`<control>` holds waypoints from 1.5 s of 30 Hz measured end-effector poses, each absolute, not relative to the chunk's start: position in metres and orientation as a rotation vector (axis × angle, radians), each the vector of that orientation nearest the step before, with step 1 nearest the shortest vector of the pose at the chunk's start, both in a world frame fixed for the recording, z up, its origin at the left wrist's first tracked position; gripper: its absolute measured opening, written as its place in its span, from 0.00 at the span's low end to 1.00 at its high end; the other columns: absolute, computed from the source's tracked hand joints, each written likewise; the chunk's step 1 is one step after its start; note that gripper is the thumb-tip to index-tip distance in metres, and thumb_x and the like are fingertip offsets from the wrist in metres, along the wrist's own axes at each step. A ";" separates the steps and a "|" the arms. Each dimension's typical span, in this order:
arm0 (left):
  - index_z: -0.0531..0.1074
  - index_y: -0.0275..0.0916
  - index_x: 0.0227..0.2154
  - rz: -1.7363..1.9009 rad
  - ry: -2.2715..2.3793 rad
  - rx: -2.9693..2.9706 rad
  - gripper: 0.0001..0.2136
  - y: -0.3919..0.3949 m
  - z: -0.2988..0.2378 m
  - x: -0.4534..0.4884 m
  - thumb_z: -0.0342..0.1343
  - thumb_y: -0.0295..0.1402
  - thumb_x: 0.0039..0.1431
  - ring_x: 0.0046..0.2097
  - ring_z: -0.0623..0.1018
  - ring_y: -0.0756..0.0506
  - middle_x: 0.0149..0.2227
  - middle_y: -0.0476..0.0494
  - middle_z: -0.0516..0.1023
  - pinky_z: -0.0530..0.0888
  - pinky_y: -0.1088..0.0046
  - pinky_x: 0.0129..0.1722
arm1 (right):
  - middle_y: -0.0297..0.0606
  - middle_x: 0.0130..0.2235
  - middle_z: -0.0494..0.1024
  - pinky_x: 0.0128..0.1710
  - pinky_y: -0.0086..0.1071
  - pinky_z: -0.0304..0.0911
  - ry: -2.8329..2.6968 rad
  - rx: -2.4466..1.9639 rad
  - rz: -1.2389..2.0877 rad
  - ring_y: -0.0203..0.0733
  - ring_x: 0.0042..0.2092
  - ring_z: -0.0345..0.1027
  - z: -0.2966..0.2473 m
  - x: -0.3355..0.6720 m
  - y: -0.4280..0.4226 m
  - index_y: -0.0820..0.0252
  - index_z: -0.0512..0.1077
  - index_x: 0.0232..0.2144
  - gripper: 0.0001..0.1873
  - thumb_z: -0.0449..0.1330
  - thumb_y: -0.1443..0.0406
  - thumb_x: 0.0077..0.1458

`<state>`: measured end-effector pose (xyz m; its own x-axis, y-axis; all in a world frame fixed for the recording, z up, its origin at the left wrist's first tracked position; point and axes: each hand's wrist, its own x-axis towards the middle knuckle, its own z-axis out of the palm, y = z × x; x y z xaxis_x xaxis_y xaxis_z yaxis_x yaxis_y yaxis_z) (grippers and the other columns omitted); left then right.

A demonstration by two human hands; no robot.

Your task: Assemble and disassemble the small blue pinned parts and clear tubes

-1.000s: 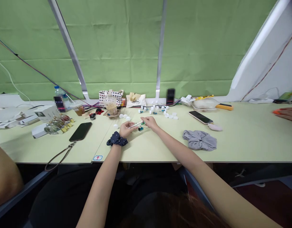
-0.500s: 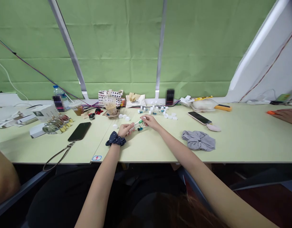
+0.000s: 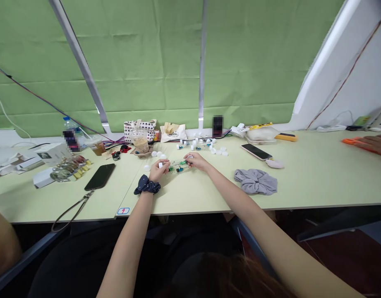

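In the head view my left hand (image 3: 159, 169), with a dark dotted scrunchie (image 3: 147, 185) at its wrist, is closed around a small clear tube. A white cap (image 3: 161, 165) shows among its fingers, and a green bit (image 3: 171, 168) shows at the fingertips. To its right, the thumb and fingers of my right hand (image 3: 197, 161) pinch a white cap (image 3: 190, 157). A clear piece with a green part (image 3: 183, 162) reaches leftward from those fingertips; whether it joins the cap I cannot tell. Just below lies a clear tube with a dark blue part (image 3: 179, 169).
Beyond my hands lie several capped tubes (image 3: 198, 145) and loose white caps (image 3: 219, 152). Phones (image 3: 100, 177) (image 3: 257, 152) flank me, with a grey cloth band (image 3: 256, 181) at right. Drink cups (image 3: 141, 145) and bags stand behind. Another person's hand (image 3: 375, 145) holds something orange.
My hands have drawn slightly apart. White caps now show at both hands, where earlier a long clear tube with a green end spanned them. The view has shifted slightly.
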<state>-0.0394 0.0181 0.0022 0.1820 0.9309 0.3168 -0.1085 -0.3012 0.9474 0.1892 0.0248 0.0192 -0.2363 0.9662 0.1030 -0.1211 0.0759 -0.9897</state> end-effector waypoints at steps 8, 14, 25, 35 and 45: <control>0.70 0.36 0.35 1.437 0.812 1.359 0.20 0.016 0.006 -0.039 0.67 0.41 0.40 0.26 0.75 0.50 0.26 0.48 0.74 0.71 0.73 0.25 | 0.31 0.23 0.71 0.16 0.22 0.45 -1.292 -0.909 1.487 0.25 0.19 0.52 0.007 0.199 0.033 0.65 0.69 0.28 0.22 0.72 0.58 0.34; 0.70 0.35 0.36 1.489 0.823 1.369 0.22 0.017 0.006 -0.039 0.67 0.42 0.39 0.26 0.75 0.51 0.27 0.48 0.73 0.74 0.71 0.28 | 0.34 0.23 0.72 0.15 0.21 0.44 -1.280 -0.900 1.553 0.25 0.19 0.51 0.009 0.199 0.032 0.66 0.73 0.29 0.22 0.74 0.60 0.32; 0.70 0.36 0.37 1.460 0.855 1.457 0.22 0.012 0.008 -0.038 0.67 0.42 0.39 0.27 0.74 0.50 0.27 0.50 0.73 0.75 0.70 0.31 | 0.41 0.28 0.76 0.13 0.19 0.42 -1.344 -1.004 1.729 0.23 0.19 0.50 0.018 0.202 0.025 0.69 0.74 0.27 0.12 0.70 0.66 0.38; 0.68 0.37 0.38 1.383 0.779 1.401 0.23 0.011 0.010 -0.040 0.66 0.43 0.41 0.29 0.76 0.49 0.30 0.47 0.74 0.76 0.68 0.34 | 0.30 0.18 0.67 0.15 0.20 0.41 -1.320 -1.005 1.553 0.25 0.19 0.49 0.018 0.197 0.022 0.65 0.71 0.22 0.09 0.68 0.69 0.34; 0.68 0.36 0.38 1.539 0.918 1.435 0.22 0.013 0.008 -0.039 0.65 0.44 0.42 0.26 0.75 0.51 0.27 0.48 0.74 0.73 0.73 0.28 | 0.27 0.15 0.64 0.14 0.22 0.43 -1.373 -1.149 1.290 0.27 0.17 0.51 0.020 0.189 0.024 0.65 0.71 0.22 0.06 0.62 0.72 0.34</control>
<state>-0.0393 0.0129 0.0083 -0.0131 0.9175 0.3974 -0.0858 -0.3970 0.9138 0.1885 0.0240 0.0195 -0.1621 0.9867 0.0154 0.0462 0.0232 -0.9987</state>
